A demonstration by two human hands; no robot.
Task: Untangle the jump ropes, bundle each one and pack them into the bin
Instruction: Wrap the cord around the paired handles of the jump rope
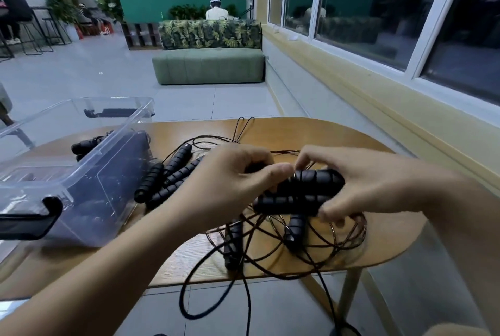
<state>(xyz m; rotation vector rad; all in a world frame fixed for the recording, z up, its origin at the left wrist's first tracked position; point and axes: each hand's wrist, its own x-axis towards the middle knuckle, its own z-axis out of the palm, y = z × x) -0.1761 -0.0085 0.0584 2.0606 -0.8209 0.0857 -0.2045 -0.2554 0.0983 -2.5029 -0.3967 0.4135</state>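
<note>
Packing has barely begun: one bundle (84, 145) seems to lie in the clear bin (119, 130) at left, loose handles (167, 176) wait beside it on the table (351, 140), and the left hand (230, 181) and right hand (365, 186), close together, clutch a pair of handles (305, 189) above the tangled cords (284, 241).

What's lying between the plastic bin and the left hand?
A bunch of black rope handles lies on the table between the bin and the left hand, seen in the head view.

left hand (235, 173), right hand (359, 181) (both curled round handles (311, 180))
</note>
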